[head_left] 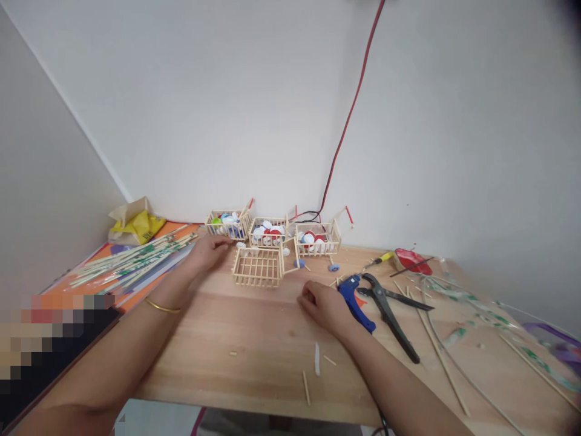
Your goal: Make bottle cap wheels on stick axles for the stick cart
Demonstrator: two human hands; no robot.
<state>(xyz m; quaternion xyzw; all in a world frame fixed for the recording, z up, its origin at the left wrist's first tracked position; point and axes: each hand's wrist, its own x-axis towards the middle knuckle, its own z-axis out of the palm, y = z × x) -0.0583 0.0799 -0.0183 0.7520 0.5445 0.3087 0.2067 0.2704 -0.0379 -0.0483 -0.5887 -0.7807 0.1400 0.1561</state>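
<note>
My left hand (209, 250) reaches along the left of the tabletop, fingers stretched forward beside a small stick-built cart (227, 229) filled with bottle caps. Its fingertips are close to a white cap (241, 244); whether they touch it I cannot tell. Between my hands sits a bare stick basket (258, 266) with a handle frame at its right side. Behind it are two more carts of caps, a middle one (267, 232) and a right one (318, 240). My right hand (323, 303) rests on the wood with its fingers curled in, nothing visible in them, beside a blue glue gun (356, 304).
Black-handled pliers-like cutters (393, 315) lie right of the glue gun. A yellow-handled tool (381, 259) and red dish (412, 261) are behind. Bundled sticks (140, 257) and a yellow packet (138, 227) lie left. Loose sticks, wrappers (481, 309) and a cable (349, 115) are around.
</note>
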